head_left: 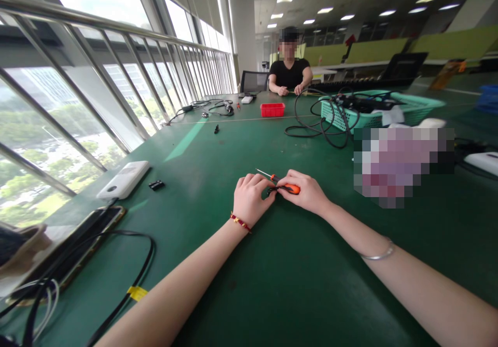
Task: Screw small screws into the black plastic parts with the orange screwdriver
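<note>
Both hands meet over the middle of the green table (218,285). An orange-and-black screwdriver (291,188) lies in my right hand (307,189), its thin metal shaft pointing up and to the left. Closed fingers of my left hand (251,199) pinch a small black part (271,191), whose kind I cannot make out. My right fingertips touch this part too. Farther left on the tabletop rests another small black piece (156,185), apart from both hands.
To the left are a white power bank (124,180), a phone (73,248) and a black cable (146,264). A red tray (272,110) stands farther back. At right, a green basket (338,116) holds cables. Across the table sits a person (290,74).
</note>
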Tool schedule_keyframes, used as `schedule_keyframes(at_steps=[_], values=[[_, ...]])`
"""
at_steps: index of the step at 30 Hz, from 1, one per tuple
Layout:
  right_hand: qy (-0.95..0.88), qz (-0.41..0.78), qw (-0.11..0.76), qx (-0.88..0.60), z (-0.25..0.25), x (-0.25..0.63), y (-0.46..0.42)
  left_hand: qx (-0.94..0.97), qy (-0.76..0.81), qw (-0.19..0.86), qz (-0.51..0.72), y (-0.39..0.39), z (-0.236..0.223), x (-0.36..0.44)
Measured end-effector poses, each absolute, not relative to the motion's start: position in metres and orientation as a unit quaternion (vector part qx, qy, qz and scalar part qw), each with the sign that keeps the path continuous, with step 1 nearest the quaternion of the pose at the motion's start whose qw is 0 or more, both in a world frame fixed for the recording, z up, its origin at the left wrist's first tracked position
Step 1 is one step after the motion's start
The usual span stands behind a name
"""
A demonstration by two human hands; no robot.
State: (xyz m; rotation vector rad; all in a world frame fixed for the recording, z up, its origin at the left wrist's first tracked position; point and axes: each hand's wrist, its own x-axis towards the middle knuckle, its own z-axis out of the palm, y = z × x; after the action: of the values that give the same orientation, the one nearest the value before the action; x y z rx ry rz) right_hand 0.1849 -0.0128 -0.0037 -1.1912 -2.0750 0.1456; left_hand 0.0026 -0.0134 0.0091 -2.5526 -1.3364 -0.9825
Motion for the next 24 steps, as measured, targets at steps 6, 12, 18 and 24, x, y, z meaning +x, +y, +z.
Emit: schedule_keyframes(at_steps=[6, 12, 18, 24], values=[[-0.807, 0.076, 0.365, -0.458, -0.0048, 0.1886, -0.0101, -0.833, -0.444, 0.016, -0.328, -0.0118, 0.0087, 0.0016], [-0.805, 0.095, 0.382, -0.444, -0.0078, 0.1892, -0.0073, -0.836, -0.433, 0.027, -0.336, -0.0133, 0.0097, 0.0023], [-0.807, 0.104, 0.39, -0.432, -0.0098, 0.1891, -0.0064, -0.839, -0.426, 0.014, -0.338, -0.0129, 0.0106, 0.0017], [-0.793, 0.099, 0.413, -0.437, -0.0044, 0.1893, -0.0084, -0.836, -0.434, -0.008, -0.337, -0.0117, 0.0106, 0.0003]])
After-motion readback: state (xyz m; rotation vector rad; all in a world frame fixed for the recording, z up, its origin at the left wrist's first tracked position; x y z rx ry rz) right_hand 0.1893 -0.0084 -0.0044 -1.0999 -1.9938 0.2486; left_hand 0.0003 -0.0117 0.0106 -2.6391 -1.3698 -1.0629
